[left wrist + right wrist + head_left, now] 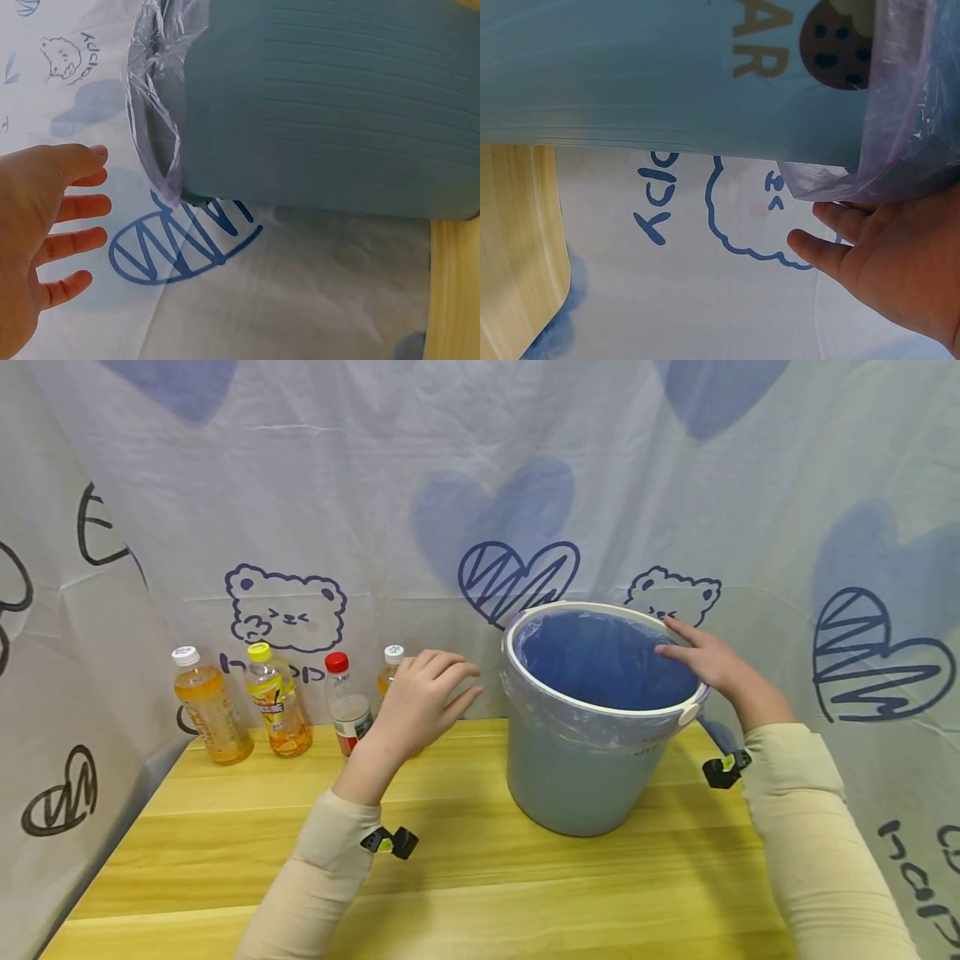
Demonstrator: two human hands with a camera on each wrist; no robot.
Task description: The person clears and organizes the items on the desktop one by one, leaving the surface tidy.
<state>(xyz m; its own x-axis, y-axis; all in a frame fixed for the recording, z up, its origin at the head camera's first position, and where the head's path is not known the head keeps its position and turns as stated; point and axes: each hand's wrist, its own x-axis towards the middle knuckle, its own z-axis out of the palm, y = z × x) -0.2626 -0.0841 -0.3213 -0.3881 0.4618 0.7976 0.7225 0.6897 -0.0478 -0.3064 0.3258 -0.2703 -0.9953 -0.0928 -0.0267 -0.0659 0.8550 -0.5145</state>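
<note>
A blue-grey trash can (577,777) with a white rim ring stands on the wooden table, right of the middle. Its clear plastic liner (154,97) is folded over the rim and hangs down the outside. My right hand (708,658) is at the rim's right side, fingers extended; in the right wrist view the same hand (900,255) lies close against the liner, and firm contact is hard to judge. Left of the can, my left hand (422,697) hovers apart from it. Its fingers are loosely spread with nothing in them, as the left wrist view shows.
Along the table's back edge stand an orange drink bottle with a white cap (213,714), a yellow-capped bottle (277,706), a red-capped bottle (348,706) and another white-capped bottle (392,668), partly behind my left hand. A printed curtain (420,543) hangs behind the table (480,902).
</note>
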